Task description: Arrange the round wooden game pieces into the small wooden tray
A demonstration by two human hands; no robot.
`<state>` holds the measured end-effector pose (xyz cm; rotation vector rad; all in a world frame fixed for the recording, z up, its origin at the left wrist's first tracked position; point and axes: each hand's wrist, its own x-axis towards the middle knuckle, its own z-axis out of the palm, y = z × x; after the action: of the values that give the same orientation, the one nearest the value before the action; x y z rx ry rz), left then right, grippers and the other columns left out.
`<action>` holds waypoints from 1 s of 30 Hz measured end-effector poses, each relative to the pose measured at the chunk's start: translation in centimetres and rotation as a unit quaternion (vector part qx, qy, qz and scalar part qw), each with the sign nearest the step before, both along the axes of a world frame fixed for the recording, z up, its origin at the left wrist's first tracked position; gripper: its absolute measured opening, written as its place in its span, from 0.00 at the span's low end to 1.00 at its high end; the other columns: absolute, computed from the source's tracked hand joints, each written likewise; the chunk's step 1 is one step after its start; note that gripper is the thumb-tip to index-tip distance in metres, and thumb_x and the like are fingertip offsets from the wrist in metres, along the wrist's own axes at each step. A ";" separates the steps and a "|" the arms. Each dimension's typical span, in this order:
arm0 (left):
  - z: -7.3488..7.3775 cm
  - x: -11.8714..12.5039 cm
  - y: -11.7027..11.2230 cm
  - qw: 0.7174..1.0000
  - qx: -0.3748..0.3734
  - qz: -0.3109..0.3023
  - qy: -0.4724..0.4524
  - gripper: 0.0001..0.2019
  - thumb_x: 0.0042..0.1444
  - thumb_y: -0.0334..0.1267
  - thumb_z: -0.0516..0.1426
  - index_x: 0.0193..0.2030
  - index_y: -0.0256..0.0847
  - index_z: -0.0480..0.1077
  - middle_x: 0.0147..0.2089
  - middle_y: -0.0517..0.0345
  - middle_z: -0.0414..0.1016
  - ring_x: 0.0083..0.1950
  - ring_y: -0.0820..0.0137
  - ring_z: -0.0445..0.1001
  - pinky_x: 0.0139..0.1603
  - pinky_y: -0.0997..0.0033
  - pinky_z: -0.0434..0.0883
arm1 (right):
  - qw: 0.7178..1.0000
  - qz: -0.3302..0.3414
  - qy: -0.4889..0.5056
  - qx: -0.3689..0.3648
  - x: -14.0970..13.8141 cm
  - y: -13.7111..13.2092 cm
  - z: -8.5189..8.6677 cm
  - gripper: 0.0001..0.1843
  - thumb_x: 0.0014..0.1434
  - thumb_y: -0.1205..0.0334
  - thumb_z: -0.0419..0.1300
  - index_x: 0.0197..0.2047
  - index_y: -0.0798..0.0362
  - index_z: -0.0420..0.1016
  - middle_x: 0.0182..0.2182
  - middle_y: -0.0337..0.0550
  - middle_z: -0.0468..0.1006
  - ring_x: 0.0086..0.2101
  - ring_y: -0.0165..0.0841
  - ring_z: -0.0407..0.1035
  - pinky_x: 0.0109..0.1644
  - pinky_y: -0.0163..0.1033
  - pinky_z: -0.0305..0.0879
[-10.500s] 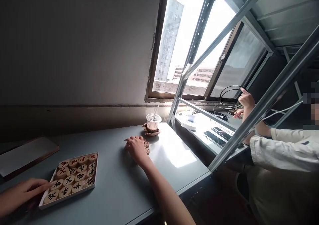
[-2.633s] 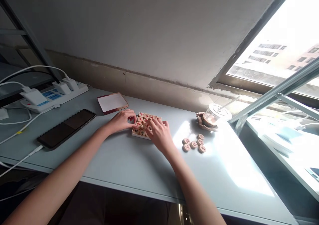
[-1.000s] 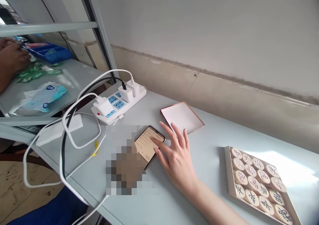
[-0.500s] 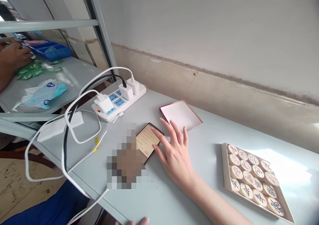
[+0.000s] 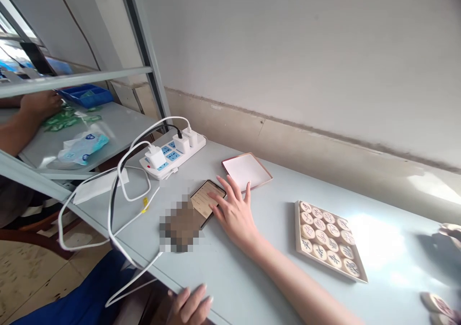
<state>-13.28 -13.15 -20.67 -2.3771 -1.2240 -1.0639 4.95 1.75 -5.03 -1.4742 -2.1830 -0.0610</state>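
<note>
My right hand (image 5: 236, 214) lies flat on the grey table (image 5: 259, 277) with its fingers spread. Its fingertips touch the lit screen of a phone (image 5: 206, 201), part of which is blurred out. My left hand (image 5: 189, 306) shows at the table's front edge, fingers loosely stretched and holding nothing. To the right of my right forearm sits a wooden tray (image 5: 298, 236) filled with several round chess pieces. A flat red-edged lid (image 5: 247, 170) lies just behind the phone.
A white power strip (image 5: 173, 153) with chargers and looping cables (image 5: 118, 195) sits left of the phone. Some loose pieces (image 5: 437, 306) lie at the far right. Beyond a metal frame, another person's hand (image 5: 39, 105) works near a blue tray (image 5: 86, 94) and a packet (image 5: 82, 147).
My right hand stays on the phone while the view pulls back. My left hand has come up into view at the table's front edge.
</note>
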 end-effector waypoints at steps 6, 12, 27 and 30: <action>2.5 2.0 2.5 0.984 0.164 0.022 -0.058 0.18 0.63 0.44 0.40 0.41 0.50 0.71 0.29 0.56 0.75 0.38 0.62 0.67 0.66 0.54 0.43 | 0.991 -0.039 0.097 0.084 0.9 -2.6 2.0 0.17 0.65 0.64 0.45 0.55 0.49 0.65 0.59 0.47 0.61 0.59 0.35 0.53 0.63 0.52 0.44; 10.1 2.6 0.9 0.998 -0.016 0.011 -0.058 0.12 0.59 0.33 0.47 0.43 0.44 0.71 0.35 0.55 0.76 0.35 0.66 0.71 0.46 0.63 0.60 | 0.990 -0.084 0.019 0.110 9.7 -10.2 5.3 0.13 0.62 0.66 0.50 0.45 0.46 0.73 0.47 0.41 0.72 0.46 0.33 0.63 0.52 0.42 0.55; 17.9 22.1 14.1 0.964 -0.260 -0.055 0.011 0.22 0.63 0.47 0.41 0.28 0.40 0.69 0.32 0.51 0.76 0.35 0.65 0.72 0.30 0.72 0.54 | 0.956 -0.291 -0.039 -0.024 28.4 -26.2 1.6 0.12 0.63 0.62 0.52 0.44 0.50 0.74 0.41 0.46 0.73 0.43 0.37 0.68 0.42 0.43 0.64; 16.2 22.1 13.8 0.961 -0.267 -0.072 0.019 0.22 0.63 0.48 0.42 0.29 0.40 0.69 0.34 0.50 0.76 0.34 0.65 0.72 0.29 0.71 0.53 | 0.972 -0.227 0.044 -0.035 27.7 -25.3 2.2 0.10 0.62 0.61 0.53 0.42 0.52 0.74 0.39 0.45 0.73 0.38 0.33 0.69 0.43 0.40 0.66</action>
<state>8.85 0.66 -4.47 -2.9077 -1.4938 -0.7911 32.63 -23.52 -2.81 -1.9519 -1.7554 -0.0718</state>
